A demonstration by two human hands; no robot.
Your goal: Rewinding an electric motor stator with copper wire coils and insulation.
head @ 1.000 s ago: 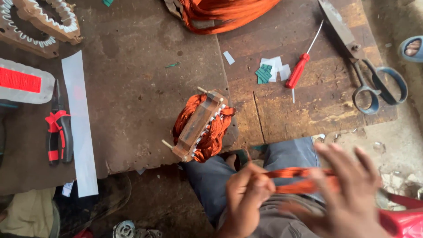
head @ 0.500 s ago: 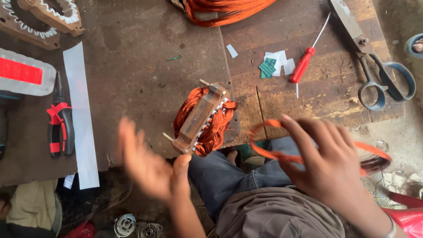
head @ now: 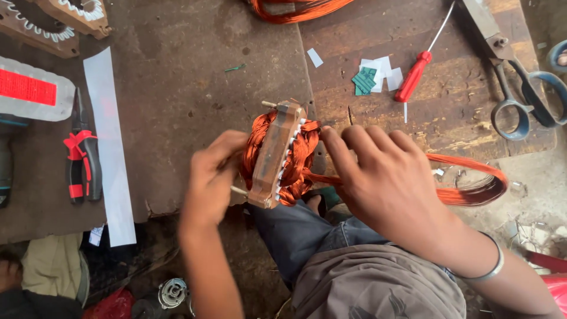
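Both hands have been brought up to the stator core [head: 276,155] since half a second ago. Pliers [head: 82,162] and a white strip [head: 109,147] lie at the worktop's [head: 177,77] left. Left hand [head: 214,177] is closed on the core's left side, at the worktop's edge. Right hand's [head: 384,177] fingertips are hidden in the copper windings [head: 301,156]; its grip cannot be told. Scissors [head: 520,77] are cut off at right.

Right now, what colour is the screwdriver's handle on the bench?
Red, with a bare metal shaft; the screwdriver shows clearly in the head view, its only view.
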